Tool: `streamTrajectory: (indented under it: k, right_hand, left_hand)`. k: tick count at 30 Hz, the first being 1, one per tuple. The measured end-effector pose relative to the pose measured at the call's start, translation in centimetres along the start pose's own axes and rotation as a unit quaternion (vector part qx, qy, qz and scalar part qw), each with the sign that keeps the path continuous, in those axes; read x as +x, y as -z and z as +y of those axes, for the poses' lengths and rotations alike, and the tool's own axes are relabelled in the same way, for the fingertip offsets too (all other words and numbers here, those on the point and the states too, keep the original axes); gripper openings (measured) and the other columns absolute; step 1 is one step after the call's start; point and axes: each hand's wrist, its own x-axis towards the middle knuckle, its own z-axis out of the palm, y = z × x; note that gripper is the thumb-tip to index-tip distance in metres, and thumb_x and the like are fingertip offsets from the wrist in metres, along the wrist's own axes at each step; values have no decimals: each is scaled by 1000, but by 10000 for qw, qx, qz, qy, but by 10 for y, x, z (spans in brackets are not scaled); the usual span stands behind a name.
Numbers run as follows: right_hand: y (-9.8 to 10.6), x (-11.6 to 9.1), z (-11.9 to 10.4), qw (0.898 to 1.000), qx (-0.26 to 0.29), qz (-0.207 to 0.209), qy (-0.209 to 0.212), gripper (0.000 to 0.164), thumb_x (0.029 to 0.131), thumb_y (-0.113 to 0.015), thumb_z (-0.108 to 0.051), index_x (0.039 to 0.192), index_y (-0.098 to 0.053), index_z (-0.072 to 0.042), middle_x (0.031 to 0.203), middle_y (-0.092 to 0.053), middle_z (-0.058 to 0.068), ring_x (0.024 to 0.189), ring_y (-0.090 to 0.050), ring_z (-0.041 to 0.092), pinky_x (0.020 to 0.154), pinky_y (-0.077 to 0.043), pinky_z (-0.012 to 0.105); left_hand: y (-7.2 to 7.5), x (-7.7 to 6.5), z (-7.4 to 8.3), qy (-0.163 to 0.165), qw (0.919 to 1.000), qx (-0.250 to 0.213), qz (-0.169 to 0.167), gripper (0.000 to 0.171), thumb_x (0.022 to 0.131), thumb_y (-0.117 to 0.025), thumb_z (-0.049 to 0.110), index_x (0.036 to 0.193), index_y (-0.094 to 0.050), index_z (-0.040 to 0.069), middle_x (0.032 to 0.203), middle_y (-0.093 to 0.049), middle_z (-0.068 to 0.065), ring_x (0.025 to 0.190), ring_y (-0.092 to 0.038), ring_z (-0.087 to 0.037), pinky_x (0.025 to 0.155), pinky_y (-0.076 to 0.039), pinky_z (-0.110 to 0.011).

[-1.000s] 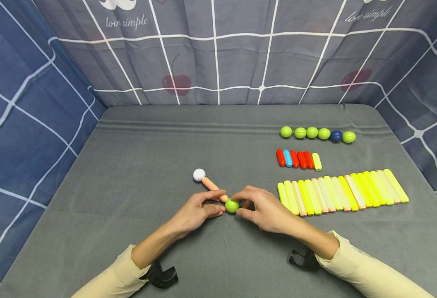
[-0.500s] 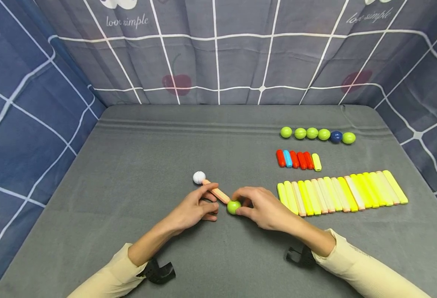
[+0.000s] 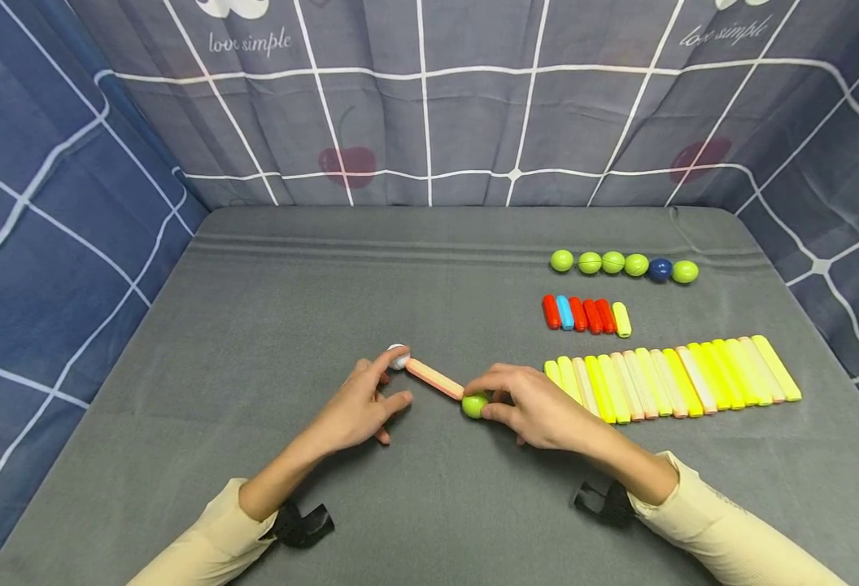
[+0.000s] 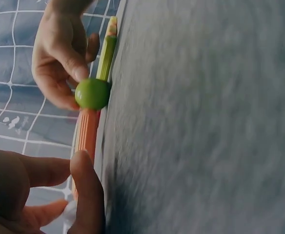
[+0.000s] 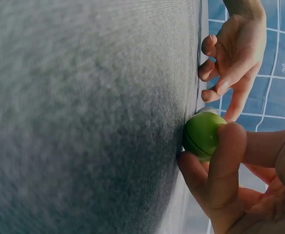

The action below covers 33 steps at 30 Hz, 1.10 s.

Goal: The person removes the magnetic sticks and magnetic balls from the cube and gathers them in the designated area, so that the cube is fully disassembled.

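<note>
A peach-coloured toy stick (image 3: 435, 380) lies slantwise on the grey cloth, with a white ball (image 3: 398, 356) at its far left end and a green ball (image 3: 475, 404) at its near right end. My right hand (image 3: 535, 409) pinches the green ball between thumb and fingers, as the right wrist view shows with the ball (image 5: 200, 137) low on the cloth. The forefinger of my left hand (image 3: 359, 407) reaches over the white ball and partly hides it. The left thumb stands apart from that ball, and the other fingers are spread loosely.
At the right lies a long row of yellow and peach sticks (image 3: 671, 378). Behind it sit short red, blue and yellow sticks (image 3: 583, 314), then a line of green balls (image 3: 612, 262) with one dark blue ball (image 3: 660, 270). A checked curtain (image 3: 466, 122) borders the table.
My left hand has moved off the stick's near end, back to the white ball. The green ball and stick have shifted slightly right in my right hand, and the stick lies flatter across.
</note>
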Motion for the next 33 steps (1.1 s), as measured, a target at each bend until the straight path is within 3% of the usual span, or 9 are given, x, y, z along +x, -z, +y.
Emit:
streamTrajectory:
  k: [5,7,11,15,18,22,27,31,33]
  right_hand:
    - [0,0,1,9998,-143,99,5,29,88,-71,1,115,-70,-10,100,-63,-2,62,-58,9,45,-51,25]
    - [-1,1,2,9996,-230,141,-19,29,87,-73,0,113,-70,-11,98,-62,-3,68,-58,9,46,-51,24]
    - [0,1,2,9991,-383,168,-61,26,85,-75,-1,108,-71,-12,96,-62,-5,77,-58,11,50,-52,24]
    - [2,1,2,9968,-779,132,89,28,85,-74,0,110,-71,-13,98,-62,-7,81,-57,10,64,-52,25]
    - [3,1,2,9938,-1088,72,209,30,87,-73,-1,115,-71,-13,102,-62,-6,83,-56,10,73,-49,28]
    - [3,1,2,9915,-1273,58,266,31,88,-72,-3,117,-70,-13,104,-62,-5,85,-55,12,75,-47,30]
    - [3,1,1,9930,-1148,18,291,29,90,-70,-2,116,-71,-13,101,-60,-4,71,-54,5,70,-47,27]
    - [8,2,0,9977,-659,-30,125,28,91,-67,0,118,-70,-10,99,-59,-1,52,-54,3,63,-50,25]
    - [15,4,-2,9989,-431,152,-67,30,91,-67,0,120,-68,-8,102,-60,2,57,-60,9,58,-53,25]
  left_hand:
    - [7,0,1,-344,9980,493,193,47,94,-68,11,139,-52,14,138,-28,-17,68,-57,-18,49,-54,-28]
    - [9,0,0,-554,9968,541,195,41,94,-68,9,133,-57,11,139,-32,-15,76,-56,-19,49,-54,-28]
    - [13,2,-5,-781,9949,607,219,32,92,-69,4,124,-64,10,123,-49,-11,78,-58,-19,54,-56,-25]
    - [16,3,-11,-849,9953,450,153,35,90,-71,0,124,-65,6,108,-55,-12,79,-62,-18,60,-57,-24]
    - [19,4,-14,-883,9953,372,114,36,87,-74,3,123,-66,3,106,-57,-12,79,-64,-16,64,-57,-26]
    - [21,5,-15,-883,9949,457,159,36,86,-77,7,120,-68,4,108,-60,-10,79,-65,-13,66,-56,-26]
    - [21,6,-15,-817,9960,284,209,36,85,-77,4,120,-68,1,106,-61,-11,74,-66,-13,64,-57,-26]
    - [21,7,-15,-787,9964,202,232,36,85,-77,3,119,-67,0,103,-60,-11,71,-67,-12,62,-57,-26]
    - [21,7,-15,-787,9964,200,230,35,85,-77,3,119,-67,0,103,-60,-11,71,-67,-12,62,-57,-26]
